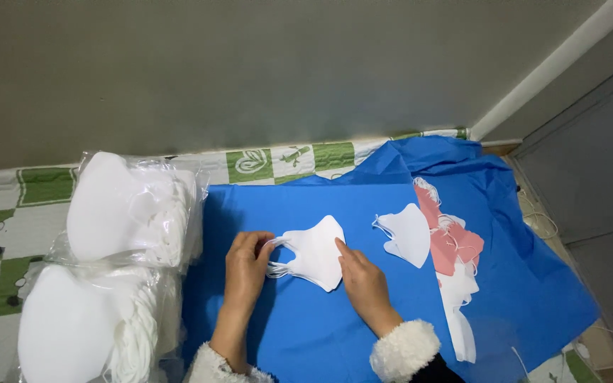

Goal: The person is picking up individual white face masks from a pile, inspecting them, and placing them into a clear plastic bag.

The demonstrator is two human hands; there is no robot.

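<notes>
Currently squaring a white mask stack: left hand pinches ear loops, right hand presses flat, gripping nothing.

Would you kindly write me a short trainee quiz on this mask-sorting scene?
1. True or false: the left hand touches the ear loops of the white mask stack.
2. What colour is the sheet under the masks?
3. The pink masks lie: A) left of the hands, B) right of the hands, C) in the plastic bags.

Key: 1 true; 2 blue; 3 B.
</notes>
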